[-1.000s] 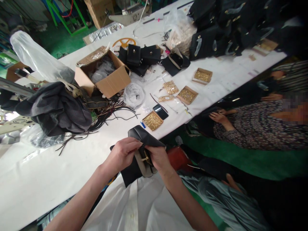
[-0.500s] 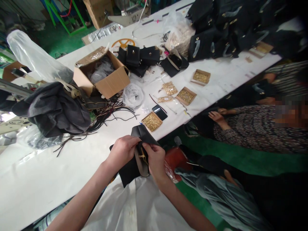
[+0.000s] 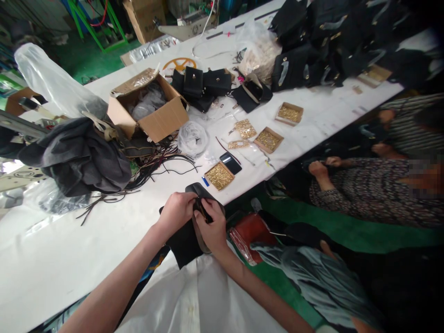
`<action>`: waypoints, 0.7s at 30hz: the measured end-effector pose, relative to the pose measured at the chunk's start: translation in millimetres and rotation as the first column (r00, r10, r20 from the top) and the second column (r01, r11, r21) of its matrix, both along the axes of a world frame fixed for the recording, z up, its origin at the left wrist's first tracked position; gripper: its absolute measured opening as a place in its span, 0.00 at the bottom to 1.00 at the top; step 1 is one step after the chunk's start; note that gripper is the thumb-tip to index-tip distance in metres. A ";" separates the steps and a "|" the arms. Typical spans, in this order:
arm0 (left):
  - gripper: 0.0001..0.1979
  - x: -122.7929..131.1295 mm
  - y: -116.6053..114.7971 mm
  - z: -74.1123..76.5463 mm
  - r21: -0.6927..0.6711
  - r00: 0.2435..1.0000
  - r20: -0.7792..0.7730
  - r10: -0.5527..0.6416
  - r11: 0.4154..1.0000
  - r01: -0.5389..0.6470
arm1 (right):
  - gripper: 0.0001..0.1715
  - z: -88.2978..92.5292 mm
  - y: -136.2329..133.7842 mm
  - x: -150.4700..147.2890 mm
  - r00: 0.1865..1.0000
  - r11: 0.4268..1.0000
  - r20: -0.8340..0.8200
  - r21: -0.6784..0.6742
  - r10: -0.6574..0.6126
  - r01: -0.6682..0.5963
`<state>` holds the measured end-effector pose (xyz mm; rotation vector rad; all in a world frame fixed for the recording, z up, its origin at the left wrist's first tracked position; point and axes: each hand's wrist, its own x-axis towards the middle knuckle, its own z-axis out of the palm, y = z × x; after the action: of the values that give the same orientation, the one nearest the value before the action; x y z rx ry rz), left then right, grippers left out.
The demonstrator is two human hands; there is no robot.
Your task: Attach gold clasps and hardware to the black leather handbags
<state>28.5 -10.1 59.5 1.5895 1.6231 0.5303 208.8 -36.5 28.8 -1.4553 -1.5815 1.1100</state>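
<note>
A black handbag (image 3: 185, 243) with a light inner lining lies at the table's near edge, against my front, its flap raised. Closed at the bag's opening, my left hand (image 3: 180, 210) pinches at the flap's inner side. From the other side, my right hand (image 3: 212, 224) presses in close, its fingers bent over the opening. Whatever small part sits between the fingertips is hidden. Just beyond the bag stands a small cardboard box of gold metal fittings (image 3: 219, 175), with a blue strip (image 3: 206, 181) beside it and a phone (image 3: 231, 163) behind.
More boxes of gold fittings (image 3: 268, 139) stand on the white table (image 3: 104, 249). A cardboard carton (image 3: 163, 122), dark cords (image 3: 163, 159) and a grey cloth (image 3: 83, 157) lie to the left. Black bags (image 3: 294, 69) pile up at the back. Co-workers (image 3: 360, 185) sit at right.
My right hand has moved left and inward over the bag's opening, covering the gold piece seen there before. The flap has tilted, and the blue strip now shows fully.
</note>
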 end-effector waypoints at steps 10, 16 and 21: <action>0.12 -2.8 -3.1 -13.2 -0.001 1.000 0.008 -0.011 1.000 0.011 | 0.18 -24.0 3.8 5.8 0.980 0.987 0.173 0.112 0.094 -0.115; 0.16 -11.3 -1.2 -19.1 -0.040 0.996 0.081 -0.024 0.999 0.028 | 0.15 -34.4 5.3 3.4 0.972 0.968 0.213 0.209 0.098 -0.143; 0.16 -13.6 1.4 -11.9 -0.038 0.991 0.075 -0.108 0.993 0.112 | 0.16 -40.1 6.3 6.9 0.944 0.939 0.300 0.265 0.133 -0.217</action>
<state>14.9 -8.8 47.6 1.6000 1.4739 0.4875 215.7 -30.2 -11.3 -1.3275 -2.0140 0.7417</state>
